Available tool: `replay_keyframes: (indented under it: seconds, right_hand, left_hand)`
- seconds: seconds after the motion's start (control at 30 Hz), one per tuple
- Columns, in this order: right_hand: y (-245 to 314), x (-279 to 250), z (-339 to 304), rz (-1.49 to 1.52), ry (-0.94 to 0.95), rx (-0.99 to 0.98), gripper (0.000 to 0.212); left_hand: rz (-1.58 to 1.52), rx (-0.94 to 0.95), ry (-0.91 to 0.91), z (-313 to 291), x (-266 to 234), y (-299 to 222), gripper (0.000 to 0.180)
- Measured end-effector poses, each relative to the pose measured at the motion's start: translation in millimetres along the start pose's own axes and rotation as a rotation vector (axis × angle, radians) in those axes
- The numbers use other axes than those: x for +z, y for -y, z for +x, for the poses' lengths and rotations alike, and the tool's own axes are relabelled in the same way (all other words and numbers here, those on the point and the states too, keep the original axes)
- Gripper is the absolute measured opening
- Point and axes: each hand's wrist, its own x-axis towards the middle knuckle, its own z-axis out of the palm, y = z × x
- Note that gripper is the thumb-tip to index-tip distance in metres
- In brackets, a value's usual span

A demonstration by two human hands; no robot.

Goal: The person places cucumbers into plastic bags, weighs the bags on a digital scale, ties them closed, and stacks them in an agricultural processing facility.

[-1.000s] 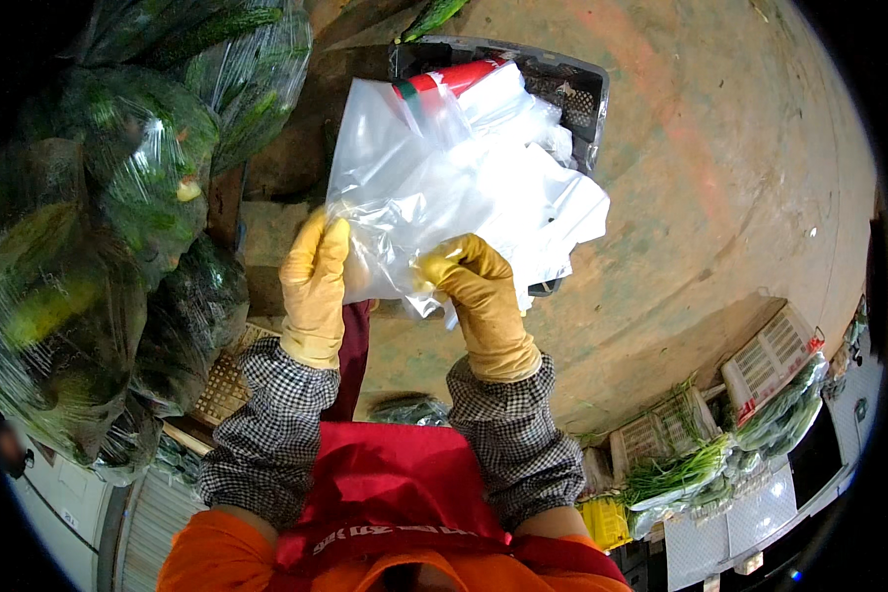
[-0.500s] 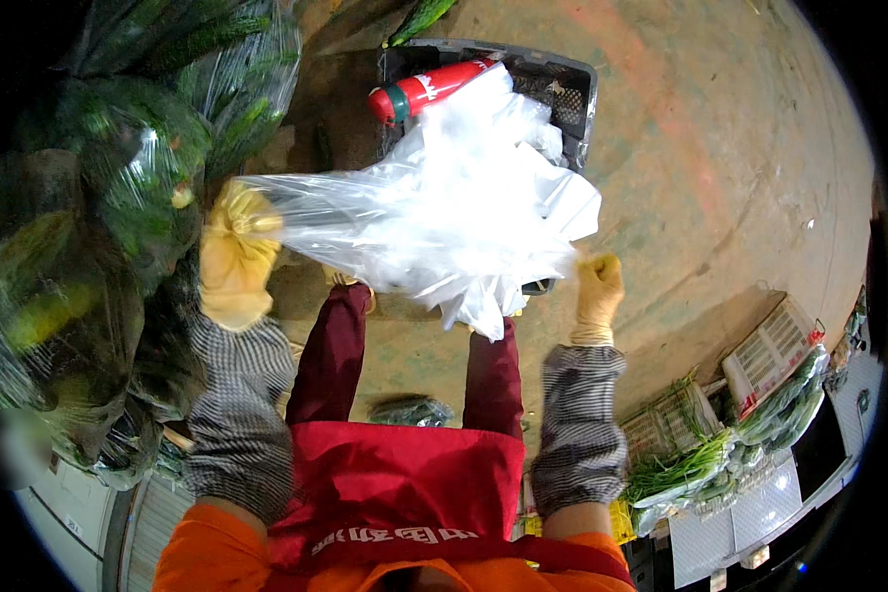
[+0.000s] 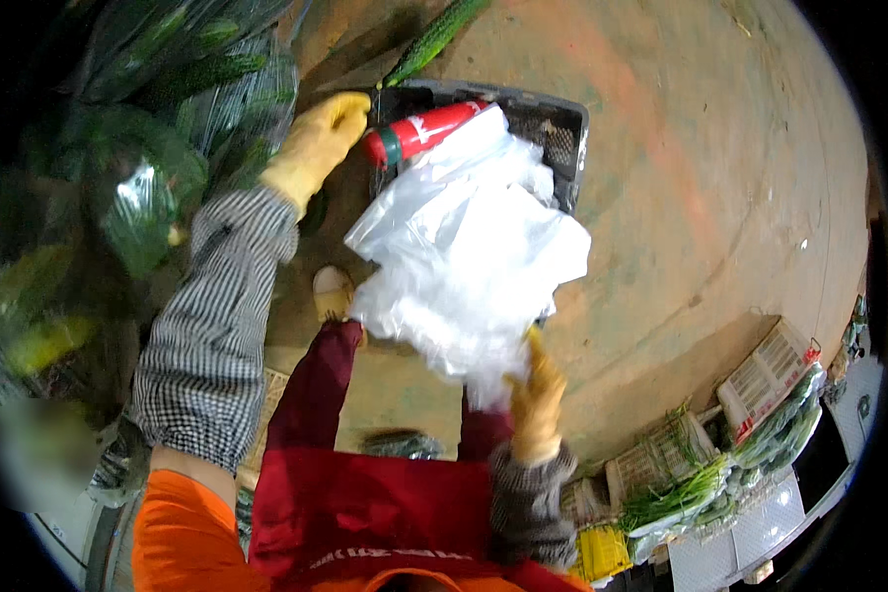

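Note:
A heap of clear plastic bags (image 3: 474,237) covers much of a black crate (image 3: 580,128) on the floor in front of me. My left hand (image 3: 316,148), in a yellow glove, is beside the crate's far left corner. Its fingers are curled, and what they hold, if anything, is hard to make out. Across the crate's left part lies a red cylinder (image 3: 429,130) with a dark green band. My right hand (image 3: 538,405), also gloved in yellow and slightly blurred, is closed at the heap's near right edge, seemingly on a bag's drawn-out corner.
Large clear bags of green vegetables (image 3: 148,207) crowd the left side. A long cucumber (image 3: 429,44) lies behind the crate. At the lower right are pale crates (image 3: 661,459), leafy greens (image 3: 671,498) and a yellow container (image 3: 602,553). My shoe (image 3: 333,291) stands near the bags.
My left hand has let go of the stretched plastic and moved up and right to the crate's corner. The right hand came down and left. The plastic has slumped into a looser heap.

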Motion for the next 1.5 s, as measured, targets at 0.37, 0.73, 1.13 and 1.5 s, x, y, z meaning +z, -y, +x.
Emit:
replay_keyframes:
  seconds: [0.37, 0.73, 1.13, 1.5]
  right_hand:
    - [6.2, 56.8, -6.7, -0.100, 0.198, -0.137, 0.071]
    - [-3.4, 80.7, -16.4, 0.138, 0.211, 0.131, 0.066]
    - [-26.5, 87.0, -25.3, 0.145, 0.282, 0.074, 0.056]
    - [-2.0, 76.1, -6.5, -0.090, 0.350, -0.038, 0.067]
  left_hand:
    - [0.246, 0.007, -0.121, 190.6, 82.3, 52.1, 0.060]
    - [-1.119, -0.126, 0.366, 3.2, -33.3, 27.7, 0.046]
    - [-0.660, -0.373, -0.160, -71.4, 2.1, 150.6, 0.060]
    - [0.565, -0.697, -0.008, -96.3, 90.1, 291.0, 0.067]
